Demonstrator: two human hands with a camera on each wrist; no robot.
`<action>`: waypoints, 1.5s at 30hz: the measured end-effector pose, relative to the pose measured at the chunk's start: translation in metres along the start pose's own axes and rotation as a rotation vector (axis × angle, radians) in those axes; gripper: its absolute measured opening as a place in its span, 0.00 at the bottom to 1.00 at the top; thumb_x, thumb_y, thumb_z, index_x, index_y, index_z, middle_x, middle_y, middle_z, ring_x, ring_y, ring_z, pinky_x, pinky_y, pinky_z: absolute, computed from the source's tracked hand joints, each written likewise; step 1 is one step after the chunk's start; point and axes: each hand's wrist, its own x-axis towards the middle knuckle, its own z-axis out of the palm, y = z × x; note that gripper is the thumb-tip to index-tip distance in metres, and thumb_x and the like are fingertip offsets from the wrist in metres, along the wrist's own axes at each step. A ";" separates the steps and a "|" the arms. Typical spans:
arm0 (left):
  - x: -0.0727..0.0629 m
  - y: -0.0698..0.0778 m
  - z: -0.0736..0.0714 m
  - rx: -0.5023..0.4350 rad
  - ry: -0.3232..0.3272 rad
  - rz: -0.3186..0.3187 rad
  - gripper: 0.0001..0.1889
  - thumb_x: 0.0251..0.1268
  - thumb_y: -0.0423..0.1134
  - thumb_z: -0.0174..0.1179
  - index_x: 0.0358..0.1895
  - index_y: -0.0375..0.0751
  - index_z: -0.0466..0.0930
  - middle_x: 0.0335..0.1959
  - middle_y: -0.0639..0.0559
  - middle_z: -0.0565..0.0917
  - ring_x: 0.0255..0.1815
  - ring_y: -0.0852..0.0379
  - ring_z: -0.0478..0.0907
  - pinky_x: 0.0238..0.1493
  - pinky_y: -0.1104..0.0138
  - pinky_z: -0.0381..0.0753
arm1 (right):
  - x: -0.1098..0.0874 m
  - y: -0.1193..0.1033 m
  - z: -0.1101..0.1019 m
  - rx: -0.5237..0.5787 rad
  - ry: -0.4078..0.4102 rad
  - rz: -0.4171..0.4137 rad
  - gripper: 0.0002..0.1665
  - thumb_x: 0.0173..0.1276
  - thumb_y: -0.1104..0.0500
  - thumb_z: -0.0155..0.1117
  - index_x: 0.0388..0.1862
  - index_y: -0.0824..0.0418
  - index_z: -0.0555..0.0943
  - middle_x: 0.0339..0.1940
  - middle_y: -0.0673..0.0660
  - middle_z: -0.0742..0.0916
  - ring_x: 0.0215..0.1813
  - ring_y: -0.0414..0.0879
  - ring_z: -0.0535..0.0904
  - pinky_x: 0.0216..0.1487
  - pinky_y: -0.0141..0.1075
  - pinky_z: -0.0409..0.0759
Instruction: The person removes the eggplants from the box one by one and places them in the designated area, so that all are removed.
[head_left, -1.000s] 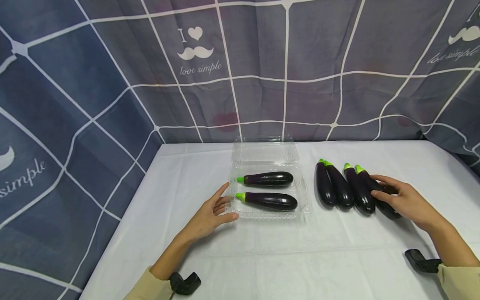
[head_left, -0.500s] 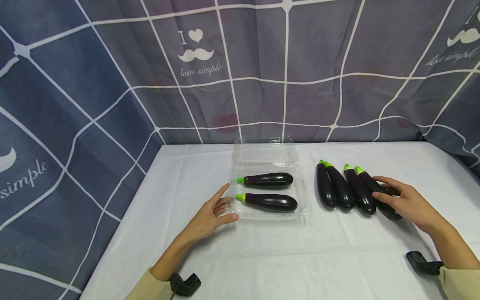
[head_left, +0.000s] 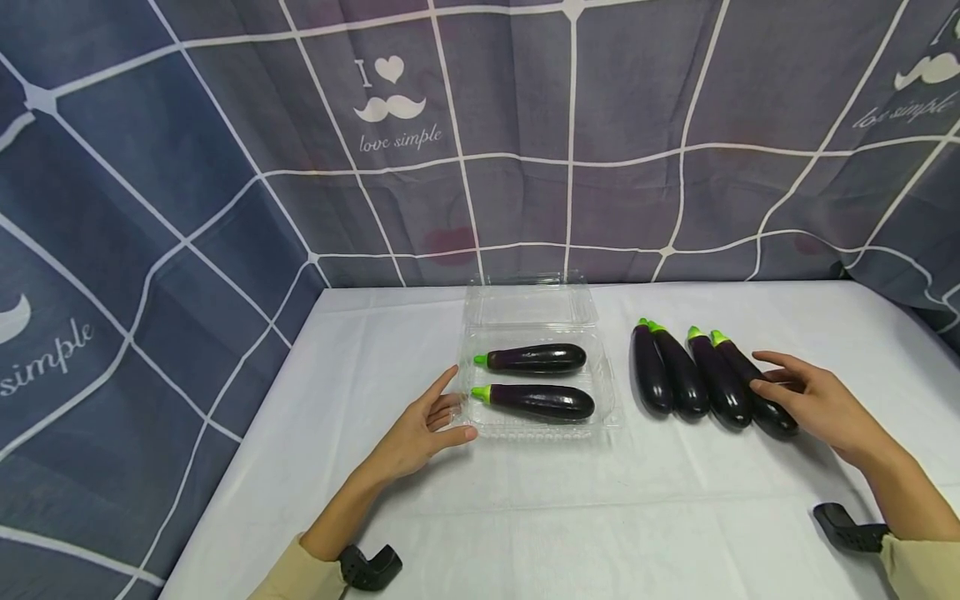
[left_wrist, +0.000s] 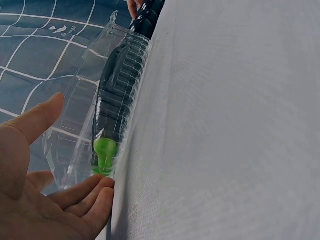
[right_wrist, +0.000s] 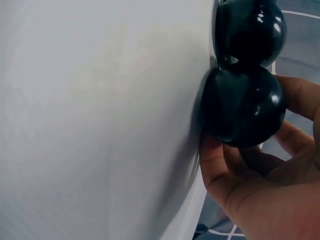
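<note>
My left hand is at the left edge of a clear plastic clamshell box, thumb spread from the fingers. In the left wrist view, its fairly straight fingertips touch the end of the box. Two dark eggplants, a rear one and a front one, lie crosswise in the box, green stems to the left. My right hand holds the rightmost eggplant of a row on the cloth. The right wrist view shows thumb and fingers on opposite sides of its rounded end.
Several eggplants lie side by side right of the box, including the leftmost one. The box's lid stands folded back toward the rear. A white cloth covers the table. Dark checked curtains hang behind and at the sides.
My right hand has shifted slightly to the right along the rightmost eggplant. A dark patch between its thumb and index finger no longer shows. My left hand and the box stay put.
</note>
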 end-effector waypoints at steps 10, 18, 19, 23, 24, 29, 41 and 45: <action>0.001 0.001 0.000 0.004 0.002 0.002 0.50 0.61 0.42 0.71 0.81 0.53 0.45 0.69 0.38 0.67 0.73 0.45 0.62 0.72 0.60 0.63 | 0.001 -0.002 -0.001 -0.001 -0.017 0.016 0.33 0.76 0.56 0.59 0.70 0.74 0.65 0.53 0.79 0.78 0.40 0.21 0.70 0.33 0.20 0.71; 0.000 0.001 0.000 0.005 -0.001 0.002 0.51 0.61 0.42 0.71 0.81 0.51 0.45 0.69 0.38 0.68 0.72 0.44 0.62 0.72 0.59 0.63 | 0.000 -0.003 0.000 -0.004 -0.024 0.020 0.34 0.75 0.55 0.59 0.70 0.74 0.64 0.55 0.79 0.76 0.40 0.22 0.69 0.33 0.21 0.71; 0.000 0.001 0.000 0.005 -0.002 0.003 0.51 0.61 0.42 0.71 0.81 0.51 0.45 0.69 0.38 0.68 0.72 0.44 0.62 0.72 0.59 0.63 | -0.001 -0.003 0.000 -0.002 -0.017 0.017 0.33 0.75 0.55 0.60 0.70 0.74 0.65 0.55 0.78 0.76 0.40 0.22 0.69 0.33 0.21 0.71; 0.000 0.001 0.000 0.007 -0.003 0.006 0.51 0.61 0.42 0.71 0.81 0.51 0.45 0.69 0.37 0.68 0.72 0.44 0.62 0.72 0.59 0.63 | -0.002 -0.004 -0.002 0.000 0.005 0.000 0.33 0.74 0.56 0.61 0.69 0.73 0.66 0.56 0.77 0.77 0.41 0.22 0.69 0.33 0.21 0.71; 0.000 0.001 0.000 0.009 -0.002 0.005 0.51 0.61 0.42 0.71 0.81 0.51 0.45 0.69 0.37 0.68 0.72 0.44 0.62 0.72 0.59 0.63 | -0.001 -0.004 -0.003 0.001 0.008 -0.003 0.33 0.74 0.56 0.61 0.69 0.73 0.65 0.56 0.77 0.77 0.41 0.21 0.68 0.34 0.20 0.70; 0.000 0.001 0.000 0.016 0.000 0.002 0.50 0.62 0.42 0.70 0.81 0.51 0.45 0.69 0.37 0.68 0.72 0.44 0.62 0.72 0.58 0.63 | -0.002 -0.008 -0.010 0.007 0.029 -0.022 0.32 0.74 0.57 0.61 0.71 0.70 0.66 0.56 0.72 0.77 0.44 0.19 0.68 0.35 0.19 0.69; 0.000 -0.001 -0.001 0.011 0.003 -0.005 0.50 0.62 0.42 0.71 0.81 0.52 0.45 0.69 0.38 0.68 0.72 0.45 0.62 0.72 0.58 0.63 | -0.003 -0.034 -0.010 0.023 0.060 -0.068 0.33 0.72 0.58 0.64 0.73 0.62 0.68 0.54 0.46 0.76 0.49 0.21 0.69 0.40 0.15 0.70; 0.000 -0.001 0.000 0.009 0.003 -0.002 0.50 0.62 0.42 0.71 0.81 0.51 0.45 0.69 0.38 0.68 0.72 0.45 0.62 0.72 0.59 0.63 | -0.003 -0.049 -0.008 0.028 0.042 -0.091 0.33 0.72 0.57 0.64 0.73 0.61 0.68 0.59 0.62 0.76 0.51 0.22 0.70 0.42 0.15 0.71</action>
